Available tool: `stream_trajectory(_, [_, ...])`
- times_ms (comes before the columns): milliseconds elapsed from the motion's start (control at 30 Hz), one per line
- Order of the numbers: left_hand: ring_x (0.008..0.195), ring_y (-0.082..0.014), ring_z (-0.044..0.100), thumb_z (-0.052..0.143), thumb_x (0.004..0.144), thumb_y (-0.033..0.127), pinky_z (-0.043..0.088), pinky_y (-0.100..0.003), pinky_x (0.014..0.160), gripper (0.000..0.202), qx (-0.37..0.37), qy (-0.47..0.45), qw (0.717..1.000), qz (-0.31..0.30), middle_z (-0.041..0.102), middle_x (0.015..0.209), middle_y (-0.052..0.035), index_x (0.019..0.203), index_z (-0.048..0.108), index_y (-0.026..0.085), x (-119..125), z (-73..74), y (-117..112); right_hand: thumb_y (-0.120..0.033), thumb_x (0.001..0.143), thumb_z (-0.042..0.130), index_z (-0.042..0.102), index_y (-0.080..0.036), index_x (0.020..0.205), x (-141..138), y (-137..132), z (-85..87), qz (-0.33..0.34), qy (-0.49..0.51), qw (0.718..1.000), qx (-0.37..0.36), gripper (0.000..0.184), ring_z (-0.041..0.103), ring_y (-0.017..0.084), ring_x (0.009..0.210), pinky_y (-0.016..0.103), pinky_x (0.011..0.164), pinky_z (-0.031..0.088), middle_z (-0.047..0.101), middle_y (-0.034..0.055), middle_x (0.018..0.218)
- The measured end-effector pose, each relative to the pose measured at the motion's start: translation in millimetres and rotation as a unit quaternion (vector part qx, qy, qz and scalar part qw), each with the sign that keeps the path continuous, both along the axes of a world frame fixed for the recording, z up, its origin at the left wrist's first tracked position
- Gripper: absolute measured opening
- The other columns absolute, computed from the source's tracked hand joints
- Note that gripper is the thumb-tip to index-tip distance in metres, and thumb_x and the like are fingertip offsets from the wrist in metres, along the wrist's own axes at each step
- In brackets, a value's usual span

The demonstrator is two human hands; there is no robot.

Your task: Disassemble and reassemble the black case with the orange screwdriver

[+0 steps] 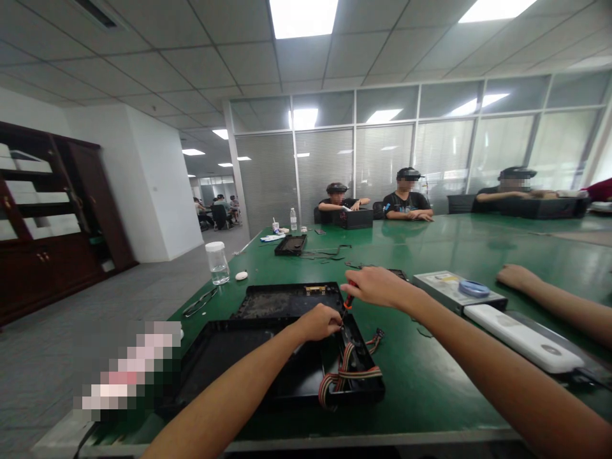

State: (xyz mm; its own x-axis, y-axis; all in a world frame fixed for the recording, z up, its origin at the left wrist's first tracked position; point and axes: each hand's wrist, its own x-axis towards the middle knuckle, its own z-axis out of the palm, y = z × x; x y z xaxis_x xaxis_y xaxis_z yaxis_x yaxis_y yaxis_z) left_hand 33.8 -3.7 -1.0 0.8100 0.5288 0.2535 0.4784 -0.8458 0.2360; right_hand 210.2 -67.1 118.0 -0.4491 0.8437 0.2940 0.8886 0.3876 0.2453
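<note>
My right hand is closed around the red handle of a screwdriver, which points down. Its tip meets the right side of a black plastic casing, lying open on the green table. Beside the tip, my left hand is closed in a pinch; whatever is between its fingertips is too small to tell. A striped ribbon cable loops over the casing's lower right corner. Behind it lies a second black panel with a brass-coloured fitting on its far edge.
A clear jar, glasses and a white round object stand at left. To the right are a metal box with blue tape and a white power strip. Another person's arm rests there. Several people sit across the green table.
</note>
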Motion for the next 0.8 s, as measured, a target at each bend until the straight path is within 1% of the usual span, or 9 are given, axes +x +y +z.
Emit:
stream_trajectory(67, [0.073, -0.0121, 0.059, 0.054, 0.074, 0.013, 0.041, -0.018, 0.068, 0.014, -0.002, 0.002, 1.0, 0.006, 0.066, 0.079, -0.0021, 0.084, 0.064, 0.015, -0.1, 0.8, -1.5, -0.052, 0.085, 0.027, 0.06, -0.013, 0.081, -5.2, 5.3, 4.6, -0.042, -0.021, 0.999, -0.003, 0.051, 0.06, 0.026, 0.074, 0.029, 0.06, 0.035, 0.065, 0.0161, 0.078])
stream_trajectory(100, [0.073, -0.0122, 0.059, 0.054, 0.073, 0.013, 0.041, -0.019, 0.068, 0.014, -0.001, 0.004, 1.0, 0.007, 0.066, 0.08, -0.0019, 0.084, 0.064, 0.015, -0.1, 1.1, -2.2, -0.051, 0.085, 0.026, 0.06, -0.013, 0.083, -6.5, 8.1, 6.0, -0.043, -0.022, 0.999, -0.011, 0.051, 0.06, 0.026, 0.074, 0.029, 0.06, 0.035, 0.065, 0.0165, 0.079])
stream_trajectory(167, [0.073, -0.0122, 0.059, 0.054, 0.073, 0.012, 0.041, -0.019, 0.068, 0.013, 0.005, 0.003, 1.0, 0.008, 0.065, 0.079, -0.0018, 0.083, 0.063, 0.015, -0.2, 1.5, -3.4, -0.046, 0.086, 0.029, 0.056, -0.014, 0.095, -7.3, 12.7, 8.0, 0.006, -0.014, 0.999, -0.046, 0.043, 0.06, 0.023, 0.073, 0.027, 0.059, 0.036, 0.065, 0.0137, 0.082])
stream_trajectory(233, [0.071, -0.0118, 0.058, 0.055, 0.072, 0.011, 0.04, -0.019, 0.067, 0.013, 0.012, 0.001, 1.0, 0.008, 0.065, 0.077, -0.0015, 0.081, 0.063, 0.014, -0.4, 1.8, -4.4, -0.043, 0.087, 0.03, 0.054, -0.016, 0.099, -7.2, 14.4, 9.0, 0.054, -0.013, 0.996, -0.073, 0.039, 0.06, 0.021, 0.072, 0.026, 0.059, 0.035, 0.065, 0.011, 0.083])
stream_trajectory(367, [0.067, -0.011, 0.057, 0.054, 0.072, 0.011, 0.04, -0.018, 0.064, 0.013, 0.008, 0.005, 1.0, 0.016, 0.064, 0.074, -0.0011, 0.081, 0.063, 0.014, -0.7, 3.0, -5.9, -0.051, 0.086, 0.026, 0.056, -0.015, 0.09, -7.3, 9.5, 8.5, 0.03, -0.023, 0.999, -0.036, 0.047, 0.06, 0.024, 0.073, 0.028, 0.059, 0.035, 0.065, 0.0124, 0.079])
stream_trajectory(500, [0.068, -0.0108, 0.057, 0.054, 0.072, 0.011, 0.04, -0.018, 0.065, 0.013, 0.006, 0.007, 1.0, 0.017, 0.064, 0.075, -0.001, 0.081, 0.063, 0.015, -1.2, 4.1, -6.4, -0.05, 0.085, 0.031, 0.055, -0.017, 0.094, -5.9, 4.7, 7.0, 0.051, -0.019, 0.997, -0.056, 0.043, 0.06, 0.022, 0.071, 0.026, 0.059, 0.035, 0.065, 0.0098, 0.079])
stream_trajectory(600, [0.068, -0.0112, 0.057, 0.054, 0.072, 0.013, 0.04, -0.018, 0.066, 0.013, 0.007, 0.006, 1.0, 0.012, 0.065, 0.076, -0.0013, 0.082, 0.063, 0.015, -1.9, 4.5, -6.1, -0.054, 0.085, 0.028, 0.058, -0.016, 0.088, -2.7, 3.8, 6.3, 0.015, -0.026, 0.999, -0.031, 0.048, 0.06, 0.024, 0.073, 0.028, 0.06, 0.035, 0.065, 0.0122, 0.079])
stream_trajectory(700, [0.068, -0.0116, 0.058, 0.053, 0.072, 0.013, 0.04, -0.018, 0.064, 0.014, 0.007, 0.008, 1.0, 0.011, 0.065, 0.076, -0.0017, 0.082, 0.063, 0.015, -2.4, 4.0, -5.6, -0.05, 0.084, 0.035, 0.056, -0.017, 0.093, 0.0, 2.2, 5.7, 0.052, -0.01, 0.997, -0.049, 0.041, 0.06, 0.021, 0.068, 0.026, 0.057, 0.035, 0.065, 0.0088, 0.076])
stream_trajectory(800, [0.07, -0.0122, 0.058, 0.052, 0.072, 0.012, 0.041, -0.019, 0.065, 0.017, 0.013, 0.007, 1.0, 0.004, 0.065, 0.078, -0.002, 0.084, 0.063, 0.015, -2.4, 3.2, -5.3, -0.053, 0.084, 0.033, 0.059, -0.017, 0.08, 2.6, 1.2, 4.0, 0.044, -0.001, 0.998, -0.035, 0.045, 0.059, 0.02, 0.066, 0.025, 0.056, 0.034, 0.063, 0.0084, 0.07])
